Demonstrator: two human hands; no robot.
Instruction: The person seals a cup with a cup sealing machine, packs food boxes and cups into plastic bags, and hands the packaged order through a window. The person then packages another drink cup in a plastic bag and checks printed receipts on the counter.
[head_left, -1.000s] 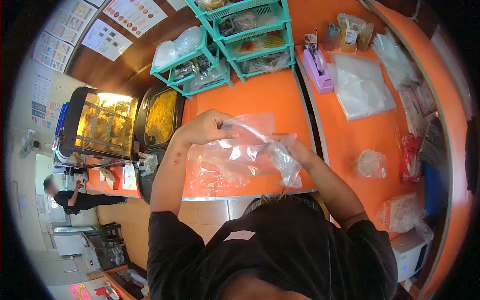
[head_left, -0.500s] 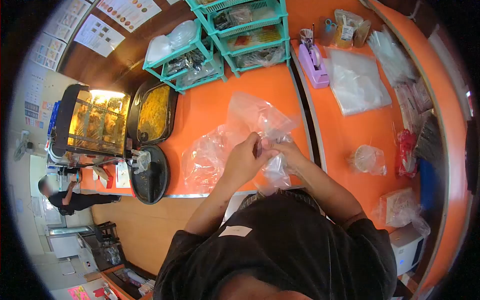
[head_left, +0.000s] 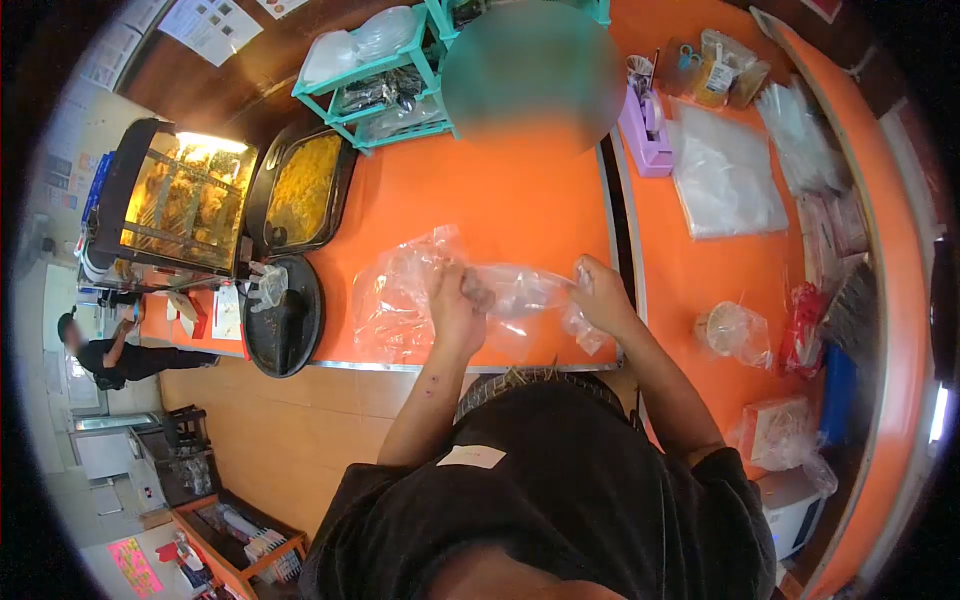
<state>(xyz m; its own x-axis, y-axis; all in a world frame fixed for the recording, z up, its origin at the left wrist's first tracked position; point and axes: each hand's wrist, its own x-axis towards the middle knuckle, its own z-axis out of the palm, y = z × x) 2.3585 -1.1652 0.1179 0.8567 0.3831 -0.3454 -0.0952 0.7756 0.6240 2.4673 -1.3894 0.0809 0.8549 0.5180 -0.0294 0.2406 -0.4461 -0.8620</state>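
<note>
A clear plastic bag (head_left: 520, 292) is stretched sideways between my two hands, above the orange counter (head_left: 480, 190). My left hand (head_left: 460, 303) is closed around its left end. At its right end, my right hand (head_left: 598, 290) pinches the plastic, and a loose crumpled part hangs below the fingers. More crumpled clear plastic (head_left: 392, 310) lies on the counter to the left of my left hand, partly touching it. Whether this is a separate bag I cannot tell.
Left stand a lit food warmer (head_left: 185, 200), a tray of yellow food (head_left: 303, 190) and a black round lid (head_left: 285, 325). Behind is a green rack (head_left: 370, 85). Right are a purple tape dispenser (head_left: 646, 135) and stacked plastic bags (head_left: 725, 175). A person (head_left: 120, 345) stands far left.
My hands were together at the middle; they have moved apart, left hand to the left and right hand to the right, drawing the bag out between them. The view has shifted slightly.
</note>
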